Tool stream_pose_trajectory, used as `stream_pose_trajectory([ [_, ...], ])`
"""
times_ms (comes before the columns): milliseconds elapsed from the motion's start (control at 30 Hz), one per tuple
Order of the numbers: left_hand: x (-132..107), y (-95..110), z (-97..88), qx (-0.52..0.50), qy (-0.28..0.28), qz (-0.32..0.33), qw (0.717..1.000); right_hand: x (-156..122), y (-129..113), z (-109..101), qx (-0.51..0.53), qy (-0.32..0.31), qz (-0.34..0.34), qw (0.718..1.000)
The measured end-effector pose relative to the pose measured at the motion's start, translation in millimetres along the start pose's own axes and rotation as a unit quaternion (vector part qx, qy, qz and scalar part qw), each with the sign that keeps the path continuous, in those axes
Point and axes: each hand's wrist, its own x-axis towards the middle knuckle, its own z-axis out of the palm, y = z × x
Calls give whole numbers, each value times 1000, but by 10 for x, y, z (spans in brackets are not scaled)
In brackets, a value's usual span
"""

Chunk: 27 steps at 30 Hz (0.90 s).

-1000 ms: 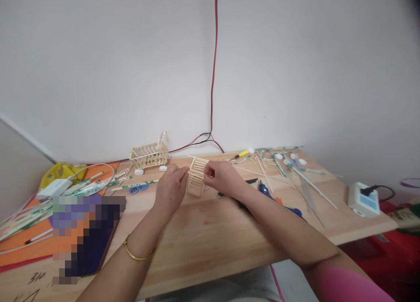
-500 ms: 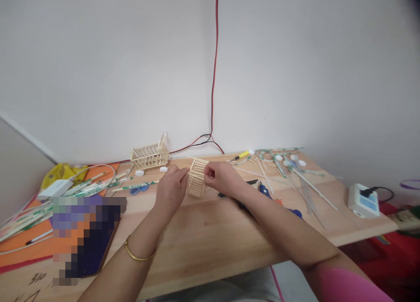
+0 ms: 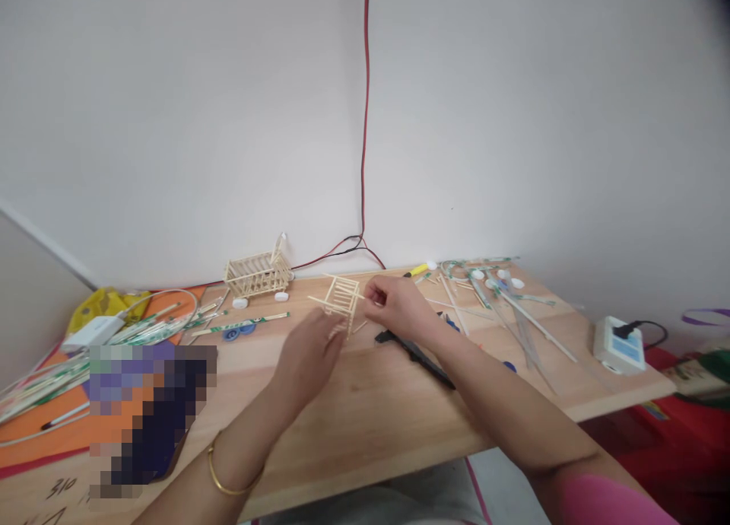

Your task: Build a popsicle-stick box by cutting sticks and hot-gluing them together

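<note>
A small openwork frame of thin wooden sticks (image 3: 344, 287) is held up between my hands, tilted, with stick ends jutting past its corners. My left hand (image 3: 312, 351) is closed at its lower near side; the fingertips are partly hidden behind the back of the hand. My right hand (image 3: 395, 304) pinches the end of a stick at the frame's right side. Behind and to the left stands a stick-built cart (image 3: 258, 274) with white wheels. Blue round wheels (image 3: 238, 332) lie by a wrapped stick in front of it.
A black glue gun or similar tool (image 3: 419, 357) lies under my right forearm. Plastic strips (image 3: 528, 327) and white caps spread at the right, near a white power socket box (image 3: 619, 346). Packaged sticks (image 3: 153, 323) and a pixelated dark object (image 3: 157, 418) occupy the left.
The stick frame has been turned, so its open side and jutting ends now show. My left hand has shifted right and lower around it; the view has swung slightly right.
</note>
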Motion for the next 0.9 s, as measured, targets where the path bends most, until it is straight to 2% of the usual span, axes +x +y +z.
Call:
stream_pose_trajectory([
  [133, -227, 163, 241, 20, -177, 41, 983, -270, 2, -58, 28, -35, 4, 999],
  [167, -278, 181, 305, 33, -204, 48, 977, -363, 6, -47, 34, -46, 7, 998],
  [233, -360, 196, 411, 51, -224, 65, 971, -557, 24, 4, 53, -62, 22, 996],
  [400, -431, 207, 500, 50, -198, 118, 972, -911, 149, 214, 163, -79, 97, 979],
  [500, -431, 211, 469, 38, -188, 109, 975, -959, 260, 316, 255, -87, 126, 955],
  [633, -463, 148, 391, 16, -166, 69, 984, -919, 378, 407, 336, -108, 123, 928],
  [767, -523, 26, 290, 12, -97, 0, 995, -905, 425, 453, 369, -139, 118, 911],
  [833, -544, -12, 228, -4, -52, -15, 999, -912, 411, 438, 349, -144, 114, 919],
  [900, -546, -7, 160, -22, 11, -8, 1000, -911, 367, 391, 300, -135, 97, 939],
])
